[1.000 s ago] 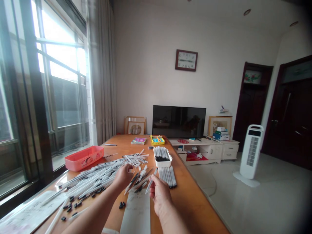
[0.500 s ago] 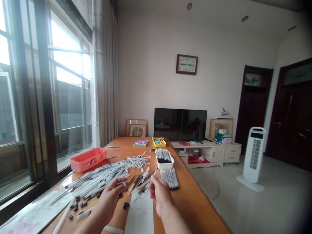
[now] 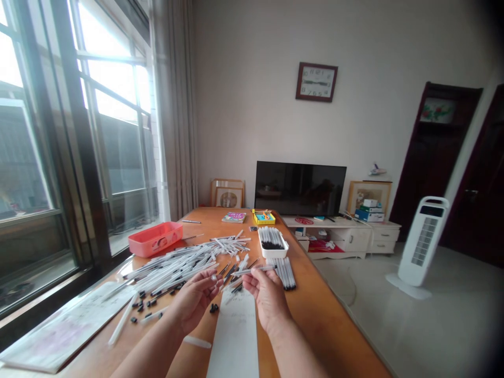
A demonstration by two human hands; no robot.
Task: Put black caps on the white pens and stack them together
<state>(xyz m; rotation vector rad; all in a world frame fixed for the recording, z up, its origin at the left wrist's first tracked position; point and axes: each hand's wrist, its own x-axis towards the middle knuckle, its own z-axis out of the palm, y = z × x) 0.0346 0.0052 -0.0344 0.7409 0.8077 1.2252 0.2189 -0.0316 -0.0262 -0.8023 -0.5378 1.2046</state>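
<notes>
My right hand [image 3: 268,296] is closed in a pinch on a pen [image 3: 244,272] with a clear barrel, held nearly level. Facing it, my left hand [image 3: 197,296] pinches a small clear piece [image 3: 214,277], which looks like a pen cap. Beneath and beyond my hands spreads a loose heap of clear pen barrels [image 3: 185,268]. Dark refills [image 3: 228,273] lie between the hands. Small black plugs [image 3: 140,303] are scattered left of my left forearm. A row of pens [image 3: 285,273] lies right of my right hand, behind it a white box [image 3: 280,252] filled with pens.
On the wooden table [image 3: 315,325] stands a red plastic box [image 3: 157,242] at the left. Papers lie at the front left [image 3: 71,325] and under my hands [image 3: 234,336]. A booklet [image 3: 234,217] and a yellow box [image 3: 263,217] sit at the far end.
The pen in my right hand has turned from steep to nearly level. My left hand has rolled open slightly, its clear piece now at the fingertips. The view has shifted left and down.
</notes>
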